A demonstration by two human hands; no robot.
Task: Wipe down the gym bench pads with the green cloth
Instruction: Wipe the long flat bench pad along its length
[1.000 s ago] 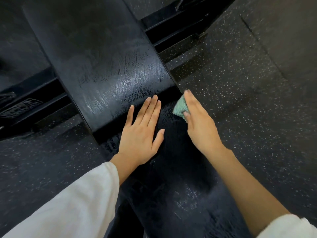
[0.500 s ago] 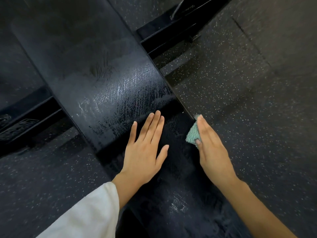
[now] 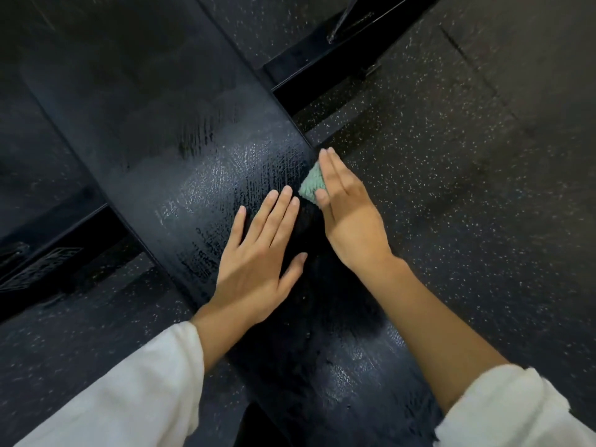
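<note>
Left hand: palm down, flat on the bench pad, fingers straight and slightly fanned, thumb splayed toward the right hand. Released, holding nothing. Forearm runs back into a loose white sleeve.

Right hand: turned on edge, fingers straight and together, pointing away from the body. It pinches the green cloth between thumb and fingers. The cloth is a small bunched wad with a knitted, ribbed texture, sitting against the pad's right edge just beyond the left fingertips. Bare forearm, white cuff at the elbow end.

Pad: black, long, flat, straight-edged. Ahead of the left fingers it is glossy with fine streaky wet marks, duller further out. A second pad section lies between the wrists, also black with shiny patches.

Floor right of the right hand: dark rubber with white speckle. Black metal frame bar runs out from under the pad, beyond the cloth.
</note>
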